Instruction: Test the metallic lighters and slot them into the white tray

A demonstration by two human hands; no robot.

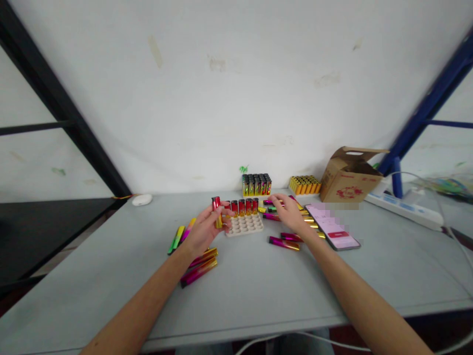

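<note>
Held upright in my left hand [205, 228] is a red and gold lighter [217, 212], its fingers closed around it. Just right of that hand sits a pale tray [244, 226] of round holes; red and gold lighters [242, 207] stand in its back row, and the holes in front are bare. My right hand [287, 213] is over a loose group of lighters to the tray's right, fingertips pinched together. A magenta lighter [268, 202] shows beside those fingertips; whether they grip it is hidden. Two magenta and gold lighters [284, 243] lie nearer me.
Several lighters [199, 272] lie by my left forearm. Behind stand a full tray of dark-topped lighters [256, 185] and a block of yellow ones [305, 185]. On the right are a phone [334, 231], an open cardboard box [347, 180] and a power strip [406, 211].
</note>
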